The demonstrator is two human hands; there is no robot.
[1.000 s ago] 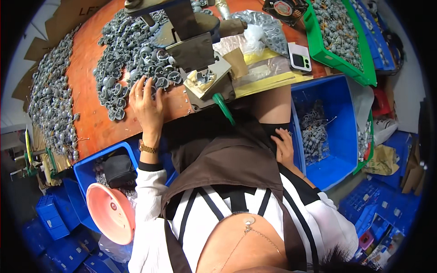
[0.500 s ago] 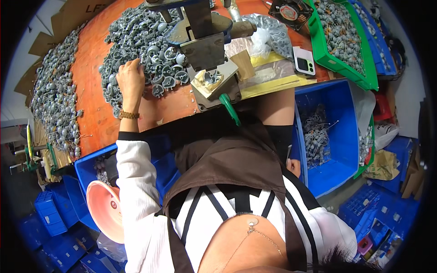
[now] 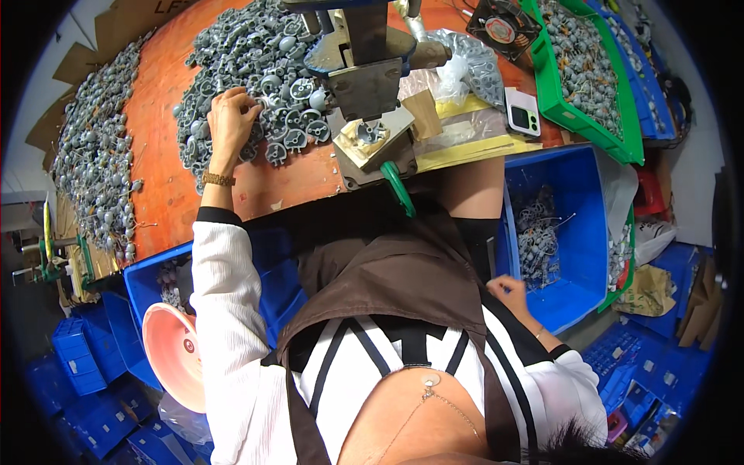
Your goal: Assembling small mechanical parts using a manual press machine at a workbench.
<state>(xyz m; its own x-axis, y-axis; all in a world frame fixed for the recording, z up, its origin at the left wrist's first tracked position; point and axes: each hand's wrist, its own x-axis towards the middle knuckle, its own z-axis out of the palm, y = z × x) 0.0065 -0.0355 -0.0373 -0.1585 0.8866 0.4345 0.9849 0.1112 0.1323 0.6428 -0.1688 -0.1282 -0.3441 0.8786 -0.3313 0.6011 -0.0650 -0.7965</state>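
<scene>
My left hand (image 3: 230, 122) rests at the near left side of a large pile of grey plastic housings (image 3: 291, 112). Its fingers are curled in beside the thumb, and what they hold, if anything, is hidden. A bench press (image 3: 368, 85) stands right of the pile. Below its head, one round grey housing (image 3: 370, 132) sits hollow side up in a pale fixture (image 3: 358, 147). A green handle (image 3: 397, 190) juts toward me from the press base. My right hand (image 3: 508, 291) is low beside a blue bin (image 3: 577, 279), fingers curled; their contents cannot be made out.
Wired grey parts (image 3: 97, 155) cover the bench's left side. A green tray (image 3: 585, 77) of similar parts, a phone (image 3: 522, 112) and a small fan (image 3: 504, 27) are at the right. A pink bucket (image 3: 167, 349) stands low at left.
My left hand has shifted slightly right over the pile, its fingers now curled. My right hand and wrist have come out more into view beside the blue bin. The whole view has shifted slightly.
</scene>
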